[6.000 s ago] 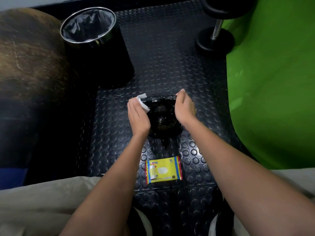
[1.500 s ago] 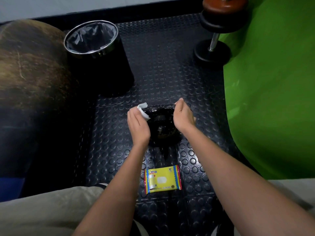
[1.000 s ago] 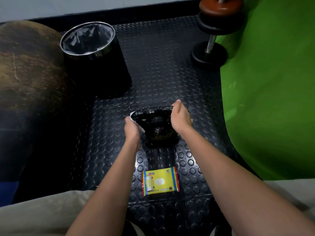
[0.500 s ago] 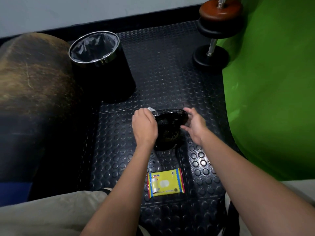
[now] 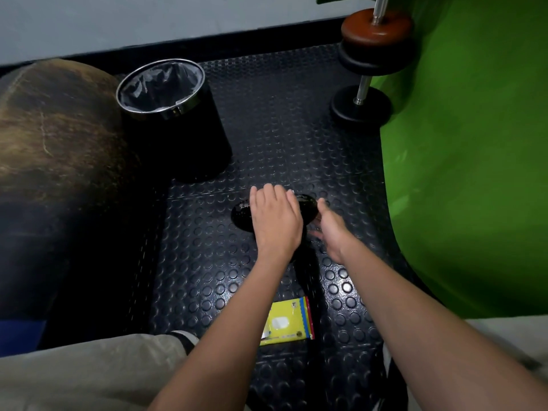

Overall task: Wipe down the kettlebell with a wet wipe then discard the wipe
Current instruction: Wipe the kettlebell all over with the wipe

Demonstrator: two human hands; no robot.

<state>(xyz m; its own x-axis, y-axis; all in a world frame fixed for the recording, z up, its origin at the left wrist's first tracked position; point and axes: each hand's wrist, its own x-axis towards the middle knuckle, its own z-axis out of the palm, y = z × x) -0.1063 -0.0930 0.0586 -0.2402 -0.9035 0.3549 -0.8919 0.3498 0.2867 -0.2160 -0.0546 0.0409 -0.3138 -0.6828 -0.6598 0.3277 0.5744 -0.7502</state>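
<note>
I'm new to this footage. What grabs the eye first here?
The bright green sheet filling the right side. Then both hands at centre: the left hand lies flat over the black kettlebell, the right hand beside it. A lined bin stands behind, to the left.

No legible text was present. The yellow wipe packet [image 5: 287, 323] on the floor mat [image 5: 281, 137] carried small printed markings and a white label patch, too blurred to read.
</note>
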